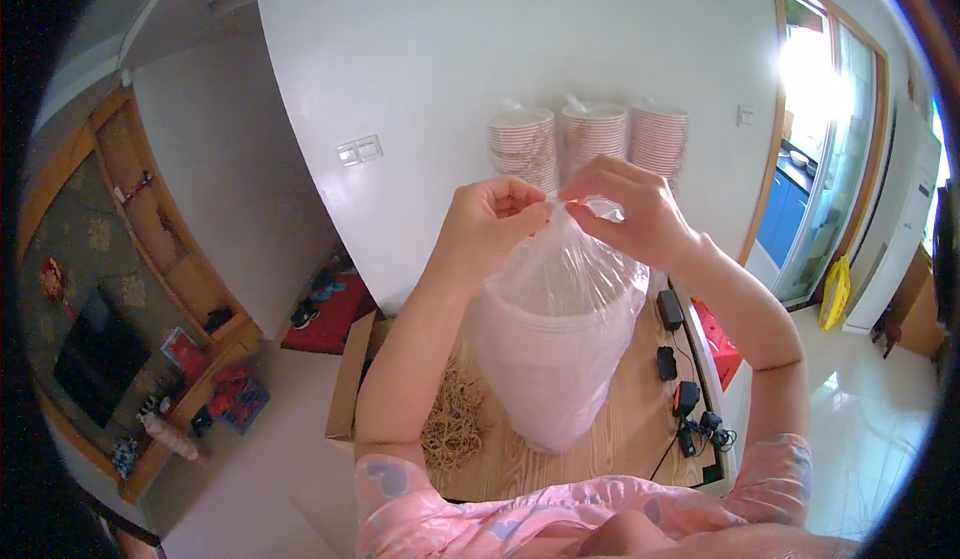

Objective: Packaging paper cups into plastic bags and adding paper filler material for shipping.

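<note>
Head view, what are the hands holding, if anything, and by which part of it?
The left hand and right hand both pinch the clear plastic bag at its gathered top, above the white contents.

A light-brown, wood-grained tabletop [632,414] carries a tapering white round-rimmed container [555,384] inside a clear thin plastic bag [575,274], upright near its middle. Left of that lies a loose heap of thin tan loops [455,424]. Along the right edge sit small black box-shaped adapters [669,309] and a tangled black cable [722,439].
</note>
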The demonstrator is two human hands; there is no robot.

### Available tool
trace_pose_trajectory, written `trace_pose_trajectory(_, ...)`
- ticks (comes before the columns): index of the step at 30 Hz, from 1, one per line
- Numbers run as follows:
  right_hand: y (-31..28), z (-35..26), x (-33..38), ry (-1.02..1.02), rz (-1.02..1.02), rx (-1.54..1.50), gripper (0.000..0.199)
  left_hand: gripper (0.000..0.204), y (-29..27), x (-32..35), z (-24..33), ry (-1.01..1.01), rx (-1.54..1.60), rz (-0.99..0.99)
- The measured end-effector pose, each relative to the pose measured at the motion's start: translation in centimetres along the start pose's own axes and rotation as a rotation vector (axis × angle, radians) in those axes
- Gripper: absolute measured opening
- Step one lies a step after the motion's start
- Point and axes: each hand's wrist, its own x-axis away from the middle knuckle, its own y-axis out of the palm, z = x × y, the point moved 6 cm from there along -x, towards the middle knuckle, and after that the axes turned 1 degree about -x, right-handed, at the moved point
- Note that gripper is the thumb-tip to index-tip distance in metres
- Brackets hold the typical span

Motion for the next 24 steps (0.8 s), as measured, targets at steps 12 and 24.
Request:
trace_pose_trajectory(12, 0.5, -0.8, 0.2, -0.110, -0.014, 0.219, 0.019, 0.011, 0.1, -0.5, -1.0, 0.061, -0.090, 0.078)
trace_pose_trajectory(24, 0.5, 0.5, 0.6, 0.098, -0.055, 0.076, 0.011, 0.010, -0.4, 0.4, -0.1, 0.008, -0.135, 0.120)
